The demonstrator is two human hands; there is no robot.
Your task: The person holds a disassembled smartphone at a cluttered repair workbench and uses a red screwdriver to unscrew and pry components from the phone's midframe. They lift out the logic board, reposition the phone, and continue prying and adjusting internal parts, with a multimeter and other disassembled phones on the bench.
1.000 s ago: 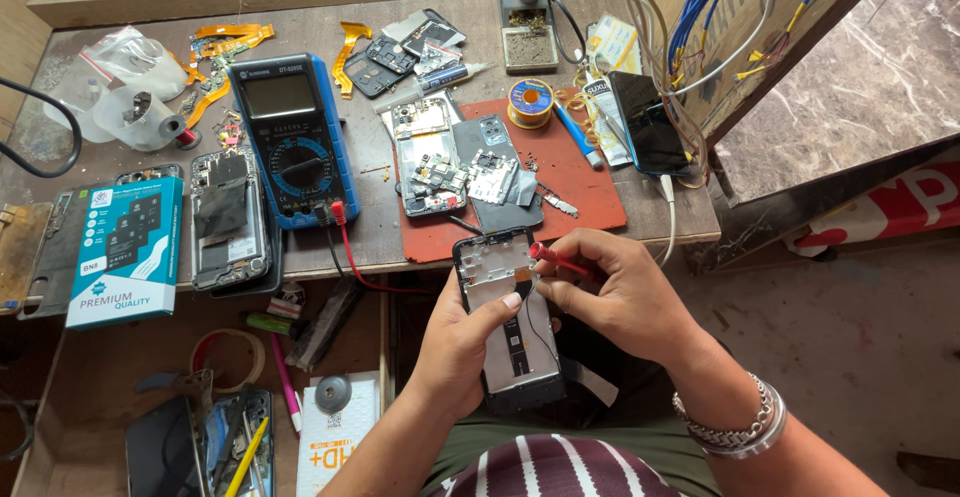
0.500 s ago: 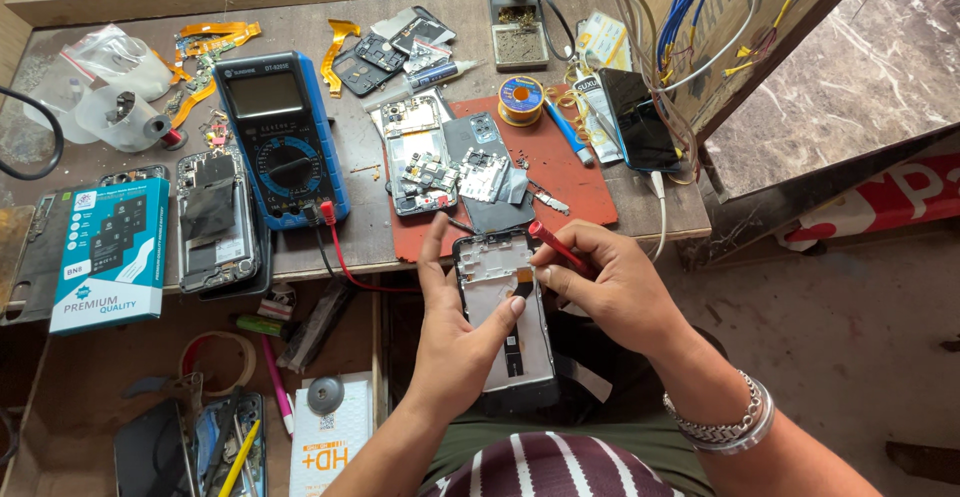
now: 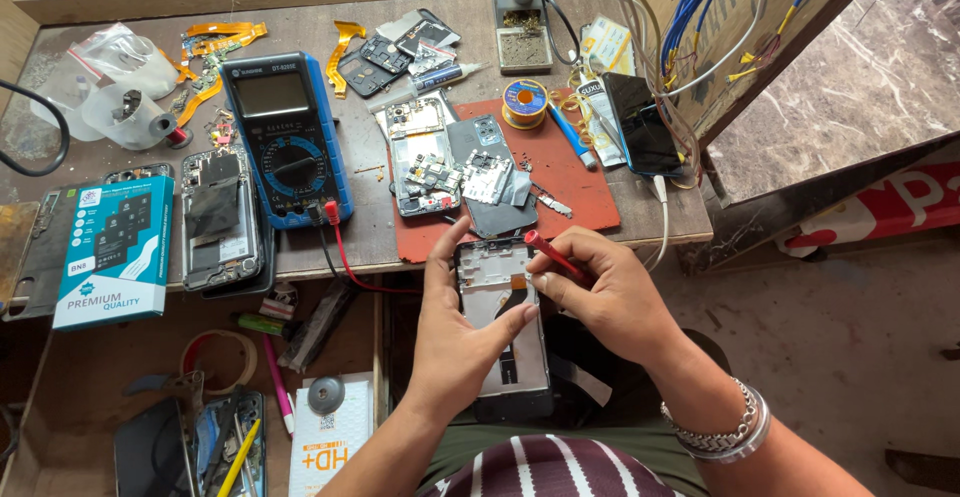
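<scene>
Several opened phones lie around a blue multimeter (image 3: 285, 137) and a red mat (image 3: 560, 182) on the bench. Just below its edge, the left hand (image 3: 455, 332) grasps a stripped phone frame (image 3: 500, 332), while the right hand (image 3: 610, 292) pinches a red-handled tool (image 3: 548, 250) over the frame's top.

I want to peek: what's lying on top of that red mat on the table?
On the red mat lie two opened phone parts, a solder spool and a blue tool. The mat beneath them is hidden.
</scene>
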